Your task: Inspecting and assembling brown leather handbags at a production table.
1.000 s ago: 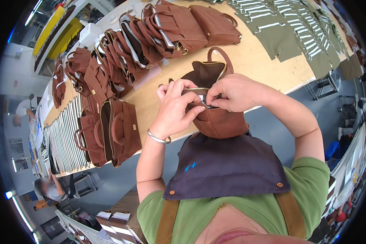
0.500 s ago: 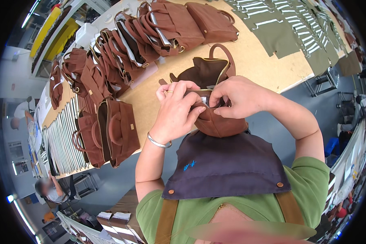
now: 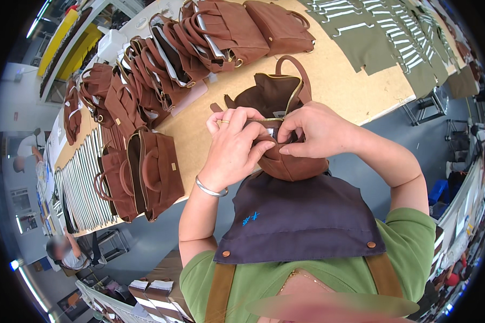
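A brown leather handbag (image 3: 297, 166) rests at the table's near edge, against my apron. Its mouth gapes, with a gold-toothed zipper (image 3: 293, 97) along the rim and a dark brown lining inside. My left hand (image 3: 236, 141) grips the bag's near rim from the left, thumb outside and fingers curled over the zipper edge. From the right, my right hand (image 3: 315, 129) pinches the same rim close to the left thumb. Between the hands a small white label (image 3: 271, 131) shows inside. Whatever lies under my right fingertips is hidden. One handle (image 3: 297, 70) stands up at the far side.
Several similar brown bags (image 3: 231, 32) line the far left of the wooden table (image 3: 221, 99). Two more bags (image 3: 156, 172) stand at its left edge beside a row of zipper strips (image 3: 86, 180). Olive cut pieces with white strips (image 3: 366, 43) lie far right.
My right fingers have shifted slightly left along the bag's rim, toward my left thumb. My left hand keeps its grip, and the bag stays in place.
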Demonstrator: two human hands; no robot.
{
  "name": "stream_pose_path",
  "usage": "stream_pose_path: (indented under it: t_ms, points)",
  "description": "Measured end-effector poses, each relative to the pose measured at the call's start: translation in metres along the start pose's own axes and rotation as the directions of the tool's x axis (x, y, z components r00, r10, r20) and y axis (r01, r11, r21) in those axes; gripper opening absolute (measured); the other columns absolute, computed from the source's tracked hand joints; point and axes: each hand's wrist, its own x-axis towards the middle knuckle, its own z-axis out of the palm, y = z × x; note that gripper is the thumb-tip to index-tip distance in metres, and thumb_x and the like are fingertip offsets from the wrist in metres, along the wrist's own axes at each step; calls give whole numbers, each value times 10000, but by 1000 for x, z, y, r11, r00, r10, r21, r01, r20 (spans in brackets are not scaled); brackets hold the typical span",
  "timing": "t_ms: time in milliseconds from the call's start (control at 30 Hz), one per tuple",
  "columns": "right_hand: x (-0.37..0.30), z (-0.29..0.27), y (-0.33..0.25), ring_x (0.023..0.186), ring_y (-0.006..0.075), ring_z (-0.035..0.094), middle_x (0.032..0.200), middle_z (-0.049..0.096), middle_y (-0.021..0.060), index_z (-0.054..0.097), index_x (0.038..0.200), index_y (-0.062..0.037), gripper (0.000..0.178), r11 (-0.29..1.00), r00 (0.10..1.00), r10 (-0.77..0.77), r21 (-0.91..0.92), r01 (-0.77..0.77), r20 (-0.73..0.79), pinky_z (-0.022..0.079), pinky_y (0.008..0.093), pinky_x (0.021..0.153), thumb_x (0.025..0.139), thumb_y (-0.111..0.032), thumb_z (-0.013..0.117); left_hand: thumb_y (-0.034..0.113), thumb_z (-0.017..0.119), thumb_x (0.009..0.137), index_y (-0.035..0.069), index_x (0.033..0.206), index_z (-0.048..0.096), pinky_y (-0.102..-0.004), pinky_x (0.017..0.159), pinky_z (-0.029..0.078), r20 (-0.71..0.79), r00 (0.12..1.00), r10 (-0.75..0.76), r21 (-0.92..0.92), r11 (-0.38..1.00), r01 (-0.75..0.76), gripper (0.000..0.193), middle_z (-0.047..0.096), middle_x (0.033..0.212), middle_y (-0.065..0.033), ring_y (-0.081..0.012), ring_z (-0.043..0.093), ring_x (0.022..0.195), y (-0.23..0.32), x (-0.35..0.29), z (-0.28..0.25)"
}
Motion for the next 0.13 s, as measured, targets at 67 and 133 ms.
stream_pose_path:
  t_ms: [67,133]
  points:
    - [0,1,0,767,274,683,780,709,101,726,820,-74,190,1000,1000,3,9,-3,2,524,377,727,745,-248,715,172,734,744,111,801,629,-410,922,250,4,1000,-1,0,1000,1,134,536,1050,-29,-217,493,1002,0,0,0]
    - [-1,0,-2,771,272,685,783,710,104,726,824,-68,192,1000,1000,23,6,-23,11,525,374,730,747,-243,711,174,734,745,112,804,631,-410,922,250,7,1000,-2,0,1000,2,133,536,1051,-28,-216,492,1003,0,-1,1]
